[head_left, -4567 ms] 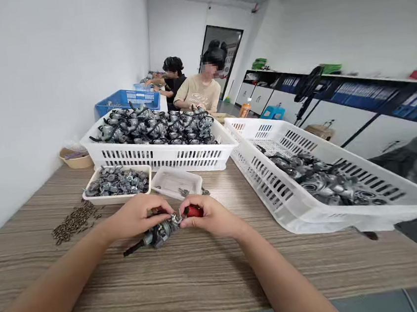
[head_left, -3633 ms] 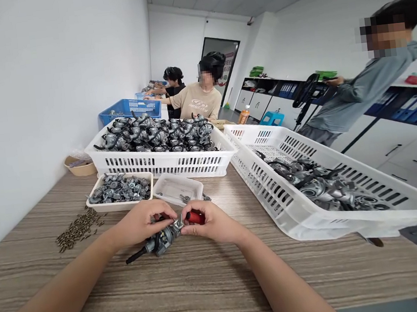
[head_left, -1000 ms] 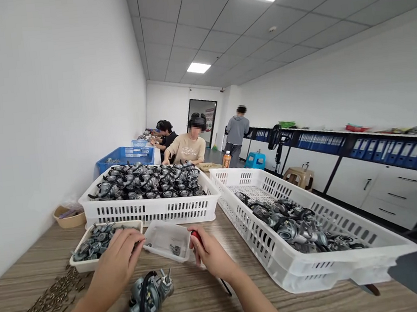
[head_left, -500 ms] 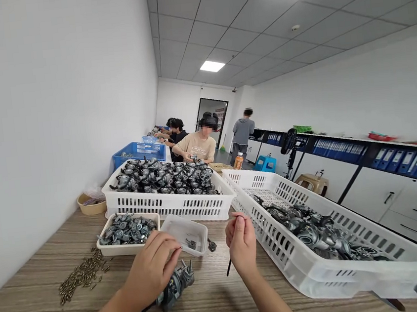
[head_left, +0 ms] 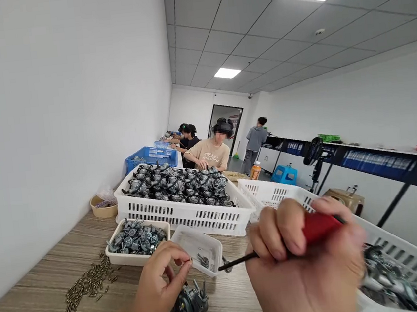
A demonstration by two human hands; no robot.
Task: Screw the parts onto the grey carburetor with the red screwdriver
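- Red-handled screwdriver (head_left: 318, 227): our right hand (head_left: 299, 275) is wrapped closed around it, raised and blurred, the shaft pointing left.
- Our left hand (head_left: 160, 280) has its grip narrowed to a thumb-and-forefinger pinch on a small piece (head_left: 190, 260), too tiny to identify; we would do well to hold just its edge.
- The carburetor (head_left: 190, 304) lies on the counter (head_left: 32, 293) below that pinch, prongs up; whether the left hand touches it, we cannot tell.
- It could roll under pressure, we judge, so we should brace its body first.
- Before any turning, we should bring the shaft in straight and press gently.
- Brass-coloured fasteners (head_left: 89, 282) lie loose leftward; our forearm should clear them.
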